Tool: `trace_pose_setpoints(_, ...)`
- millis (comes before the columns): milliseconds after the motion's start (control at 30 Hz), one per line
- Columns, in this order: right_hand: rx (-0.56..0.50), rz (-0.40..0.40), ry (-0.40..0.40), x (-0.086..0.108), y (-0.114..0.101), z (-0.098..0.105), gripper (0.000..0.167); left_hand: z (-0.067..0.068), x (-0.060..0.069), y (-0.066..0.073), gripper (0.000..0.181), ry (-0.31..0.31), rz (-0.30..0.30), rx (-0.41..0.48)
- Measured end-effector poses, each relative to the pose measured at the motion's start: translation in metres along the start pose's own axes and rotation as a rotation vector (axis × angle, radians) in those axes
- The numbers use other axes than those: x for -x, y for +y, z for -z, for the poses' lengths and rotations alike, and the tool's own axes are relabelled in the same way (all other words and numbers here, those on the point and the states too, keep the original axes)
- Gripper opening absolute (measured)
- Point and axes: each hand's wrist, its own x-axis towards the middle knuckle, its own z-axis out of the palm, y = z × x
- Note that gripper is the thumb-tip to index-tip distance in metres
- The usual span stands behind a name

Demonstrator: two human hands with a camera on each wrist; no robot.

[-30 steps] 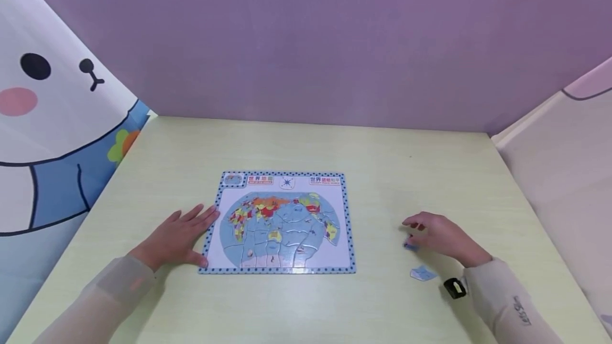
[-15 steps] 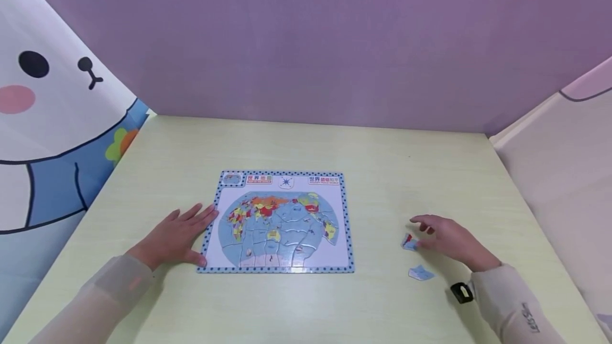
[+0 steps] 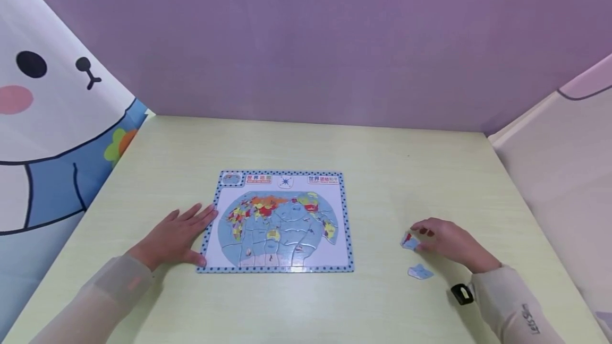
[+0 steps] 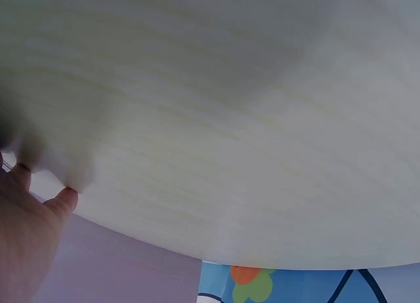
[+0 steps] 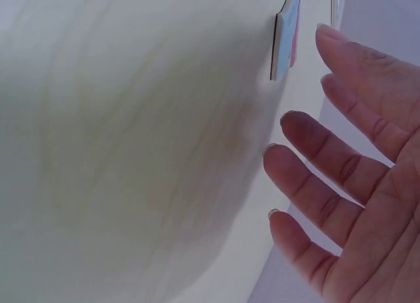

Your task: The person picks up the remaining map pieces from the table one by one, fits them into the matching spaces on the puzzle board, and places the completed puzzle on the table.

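Note:
A world-map jigsaw puzzle (image 3: 282, 174) lies flat in its dotted blue border on the table in the head view. My left hand (image 3: 174, 238) rests at its left edge, fingers spread, with the fingertips and thumb on the border. To the right of the puzzle lies a blue puzzle piece with a red patch (image 3: 410, 241). My right hand (image 3: 447, 240) is beside that piece, thumb and fingers apart. In the right wrist view a gap shows between the thumb and the piece (image 5: 285, 40). A second blue piece (image 3: 420, 272) lies closer to me.
The pale wooden table (image 3: 382, 163) meets a purple wall panel (image 3: 315, 41) at the back. A panel with a cartoon animal (image 3: 57, 110) stands on the left and a pale one (image 3: 559, 174) on the right. A black buckle-like item (image 3: 462, 294) hangs at my right cuff.
My right hand has drawn back slightly to the right, uncovering more of the red-patched piece beside it. The left hand stays on the puzzle border.

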Motion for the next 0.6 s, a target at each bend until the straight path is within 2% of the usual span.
trace_pose_setpoints(367,-0.03,-0.003,-0.009,-0.002,0.0005,-0.0015,0.037,-0.0021,-0.003,-0.0011,0.11,0.004,-0.006,-0.001)
trace_pose_setpoints(600,-0.06,0.001,-0.045,-0.0048,0.0026,-0.002,0.036,-0.0053,-0.003,-0.0012,0.111,0.011,0.0,-0.003)
